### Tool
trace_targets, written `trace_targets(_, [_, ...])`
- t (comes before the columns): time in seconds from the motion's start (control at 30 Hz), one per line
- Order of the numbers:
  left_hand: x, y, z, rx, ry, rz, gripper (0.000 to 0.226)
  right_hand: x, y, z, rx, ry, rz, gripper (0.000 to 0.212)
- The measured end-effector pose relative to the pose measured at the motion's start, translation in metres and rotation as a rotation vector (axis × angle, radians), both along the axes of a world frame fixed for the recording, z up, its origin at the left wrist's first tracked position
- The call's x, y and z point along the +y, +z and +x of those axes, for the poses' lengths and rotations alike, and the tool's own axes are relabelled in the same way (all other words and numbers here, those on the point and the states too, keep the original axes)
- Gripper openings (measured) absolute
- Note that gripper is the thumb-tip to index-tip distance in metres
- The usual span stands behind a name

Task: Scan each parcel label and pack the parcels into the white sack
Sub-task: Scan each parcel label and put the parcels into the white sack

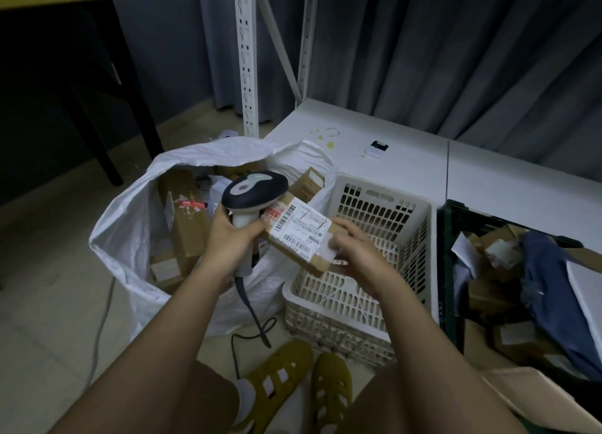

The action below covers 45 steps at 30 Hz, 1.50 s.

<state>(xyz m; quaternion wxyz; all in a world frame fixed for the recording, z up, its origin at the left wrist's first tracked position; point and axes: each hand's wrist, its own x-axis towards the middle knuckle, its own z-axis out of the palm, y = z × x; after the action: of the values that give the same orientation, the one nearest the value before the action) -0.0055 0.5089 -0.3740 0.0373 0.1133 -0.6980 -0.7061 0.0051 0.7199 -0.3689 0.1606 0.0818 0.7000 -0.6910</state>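
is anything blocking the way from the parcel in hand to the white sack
Nothing visible. The parcel, held by the right hand, sits right beside the white sack's open mouth; only the scanner in the left hand hovers over that opening.

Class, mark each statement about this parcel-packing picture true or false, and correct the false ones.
1. The left hand grips the barcode scanner. True.
2. The right hand holds a labelled parcel. True.
3. The white sack holds no parcels. False: several brown boxes lie inside it.
4. The white basket is full of parcels. False: no parcels show in it.
5. The dark crate on the right holds parcels. True.
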Motion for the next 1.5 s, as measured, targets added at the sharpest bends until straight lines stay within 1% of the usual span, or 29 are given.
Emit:
trace_targets(0.03, [-0.003,-0.002,-0.002,-0.008,0.001,0.0,0.057,-0.002,-0.002,0.0,-0.039,0.025,-0.003,0.032])
trace_targets(0.1, [-0.005,-0.004,-0.004,-0.022,-0.008,-0.002,0.058,-0.007,-0.005,-0.001,-0.105,0.026,-0.008,0.009])
trace_targets(0.13, [-0.005,-0.005,-0.005,-0.03,-0.014,-0.001,0.06,-0.008,-0.008,-0.002,-0.115,0.031,0.021,0.008])
trace_targets(0.2, [-0.003,-0.005,-0.006,-0.028,-0.028,-0.014,0.06,-0.011,-0.01,-0.004,-0.113,0.042,0.067,0.012])
trace_targets(0.27, [0.0,-0.003,-0.005,-0.01,-0.022,-0.029,0.058,-0.011,-0.012,-0.006,-0.1,0.013,0.065,0.008])
trace_targets(0.33, [0.002,0.0,-0.004,0.022,-0.005,-0.064,0.06,-0.008,-0.014,-0.009,-0.082,-0.078,0.044,0.024])
trace_targets(0.4, [0.002,0.002,-0.003,0.056,0.007,-0.09,0.059,-0.006,-0.017,-0.014,-0.07,-0.222,0.005,0.042])
trace_targets(0.43, [0.002,0.001,-0.003,0.064,0.007,-0.102,0.058,-0.004,-0.019,-0.016,-0.066,-0.286,-0.029,0.047])
trace_targets(0.5, [0.001,-0.001,-0.001,0.064,-0.017,-0.131,0.056,-0.003,-0.021,-0.019,-0.062,-0.378,-0.11,0.047])
trace_targets(0.57, [0.003,-0.003,0.001,0.063,-0.071,-0.166,0.056,-0.002,-0.023,-0.021,-0.059,-0.422,-0.148,0.048])
trace_targets(0.67, [0.01,-0.004,0.005,0.058,-0.149,-0.217,0.059,-0.004,-0.024,-0.022,-0.059,-0.435,-0.135,0.051])
trace_targets(0.8, [0.015,-0.003,0.009,0.087,-0.2,-0.286,0.06,-0.008,-0.026,-0.023,-0.049,-0.41,-0.109,0.048])
trace_targets(0.87, [0.016,-0.003,0.008,0.089,-0.206,-0.291,0.056,-0.009,-0.026,-0.023,-0.037,-0.401,-0.115,0.043])
trace_targets(0.97, [0.017,-0.004,0.007,0.069,-0.217,-0.291,0.05,-0.011,-0.027,-0.023,-0.018,-0.375,-0.095,0.041])
trace_targets(1.13, [0.016,-0.004,0.007,0.051,-0.217,-0.297,0.051,-0.013,-0.029,-0.024,-0.012,-0.366,-0.104,0.042])
trace_targets(1.4, [0.007,-0.009,0.006,0.032,-0.213,-0.252,0.05,-0.019,-0.031,-0.025,0.012,-0.353,-0.141,0.042])
trace_targets(1.5, [-0.001,-0.009,0.006,0.035,-0.145,-0.254,0.052,-0.024,-0.03,-0.027,0.028,-0.358,-0.156,0.045])
